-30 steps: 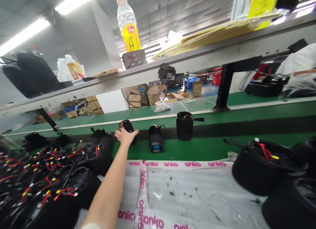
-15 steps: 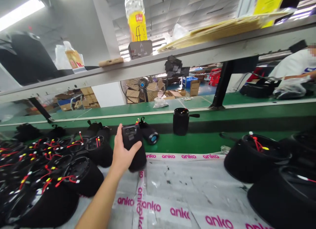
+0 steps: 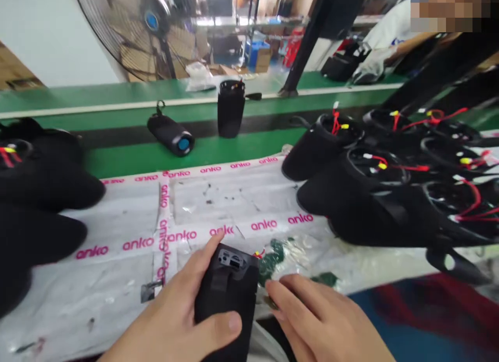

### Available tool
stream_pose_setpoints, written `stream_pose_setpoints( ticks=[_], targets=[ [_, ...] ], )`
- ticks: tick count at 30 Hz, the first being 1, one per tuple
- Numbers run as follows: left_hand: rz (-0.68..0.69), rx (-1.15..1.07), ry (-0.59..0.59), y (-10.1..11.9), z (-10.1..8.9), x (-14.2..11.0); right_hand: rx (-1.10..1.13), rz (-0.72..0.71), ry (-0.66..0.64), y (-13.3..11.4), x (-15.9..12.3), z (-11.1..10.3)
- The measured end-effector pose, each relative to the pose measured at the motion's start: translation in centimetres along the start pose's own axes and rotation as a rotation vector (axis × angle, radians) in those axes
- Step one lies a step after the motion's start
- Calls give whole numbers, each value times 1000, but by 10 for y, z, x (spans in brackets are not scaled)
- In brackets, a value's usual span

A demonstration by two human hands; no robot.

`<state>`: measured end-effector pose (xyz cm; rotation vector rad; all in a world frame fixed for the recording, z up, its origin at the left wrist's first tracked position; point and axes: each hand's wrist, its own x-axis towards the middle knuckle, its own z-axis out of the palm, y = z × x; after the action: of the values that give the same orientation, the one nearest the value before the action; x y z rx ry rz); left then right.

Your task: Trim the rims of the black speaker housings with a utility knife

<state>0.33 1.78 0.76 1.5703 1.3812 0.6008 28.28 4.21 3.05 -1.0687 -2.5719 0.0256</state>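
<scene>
Drawn nearer, the black speaker (image 3: 230,294) is in the left hand (image 3: 175,315), fingers wrapped round its sides; the right hand (image 3: 323,315) has come in just beside it, fingers bunched, hold unclear; past them spreads the film-covered counter (image 3: 125,273); beyond, a lying speaker (image 3: 169,134) and an upright shell (image 3: 231,112) rest on the green belt (image 3: 117,162).

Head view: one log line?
left hand: gripping black fabric cylinder; right hand: beside it, grasp unclear; black blue-ended cylinder: lying on green surface
</scene>
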Motion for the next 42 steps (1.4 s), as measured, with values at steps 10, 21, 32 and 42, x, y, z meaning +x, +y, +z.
stream_pose_setpoints(
  ticks=[10, 21, 32, 42],
  targets=[
    [147, 208, -109, 2, -2, 19, 27, 35, -62, -5, 10, 5],
    [150, 77, -210, 7, -5, 23, -7, 53, -150, -5, 6, -3],
    [124, 55, -212, 11, -5, 26, 24, 54, -155, -4, 7, -2],
    [122, 70, -210, 10, -4, 27, -52, 64, -117, -10, 9, -1]
  ],
)
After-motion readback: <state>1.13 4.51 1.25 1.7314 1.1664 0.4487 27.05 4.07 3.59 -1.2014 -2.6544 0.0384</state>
